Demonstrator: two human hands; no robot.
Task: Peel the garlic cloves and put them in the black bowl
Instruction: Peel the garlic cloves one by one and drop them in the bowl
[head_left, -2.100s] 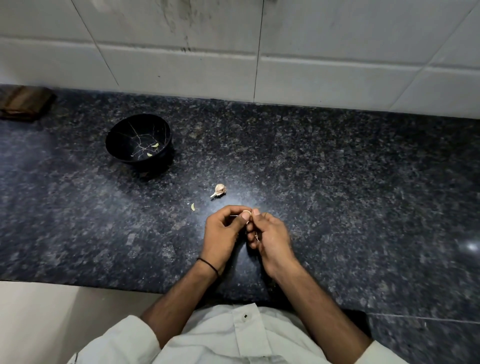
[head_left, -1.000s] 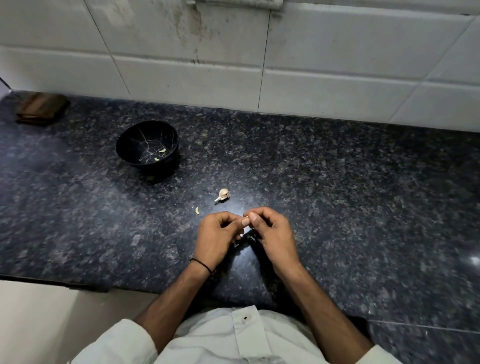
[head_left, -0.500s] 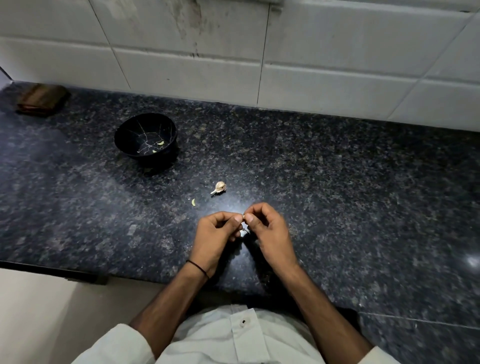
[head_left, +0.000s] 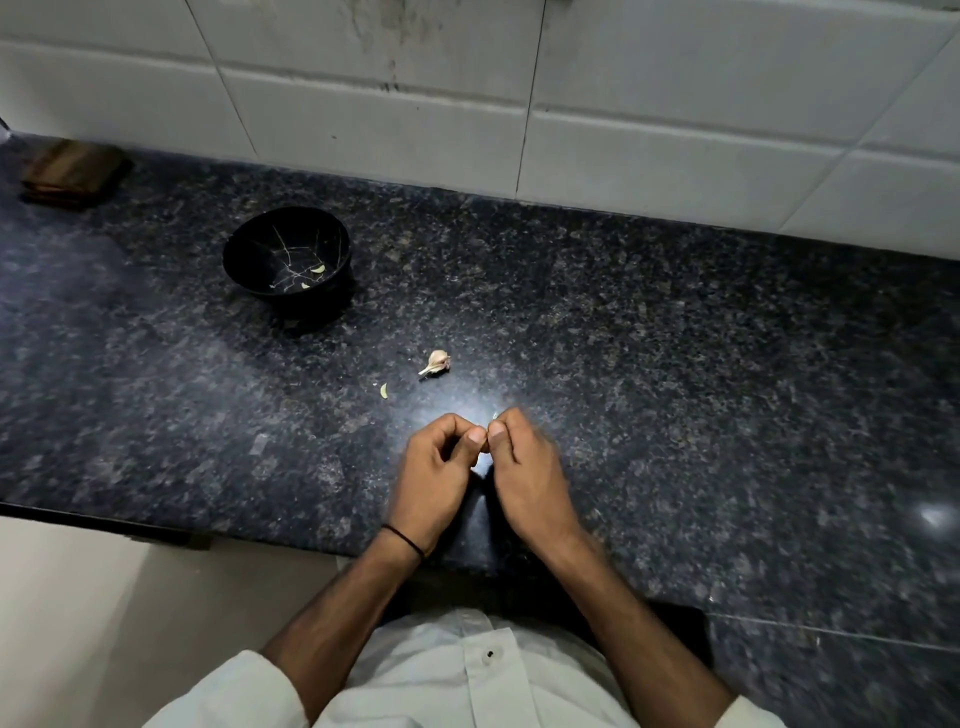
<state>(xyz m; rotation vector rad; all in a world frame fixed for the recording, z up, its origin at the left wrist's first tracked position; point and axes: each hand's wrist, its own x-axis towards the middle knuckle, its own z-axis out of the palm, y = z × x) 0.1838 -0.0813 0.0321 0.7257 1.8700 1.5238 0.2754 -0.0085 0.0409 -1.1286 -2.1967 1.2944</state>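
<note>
While hands (head_left: 436, 470) pinch clove (head_left: 485, 447), bowl (head_left: 244, 260) far-left

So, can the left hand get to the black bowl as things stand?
Probably yes: nothing but counter and a small peel scrap lies between the left hand and the black bowl. Its grip is on a garlic clove, though.

Countertop (head_left: 675, 364) fills the middle of the frame, with the tiled wall (head_left: 623, 104) behind it along the top. Bowl (head_left: 254, 249) stands upper left of centre, scraps (head_left: 318, 268) inside it. Wooden block (head_left: 72, 174) lies at far upper left. Loose clove (head_left: 436, 362) lies at centre, with a peel scrap (head_left: 384, 391) just lower left of it. Below these, left hand (head_left: 436, 467) and right hand (head_left: 530, 467) meet thumb to thumb, pinching a held clove (head_left: 484, 447) that is mostly hidden.
</note>
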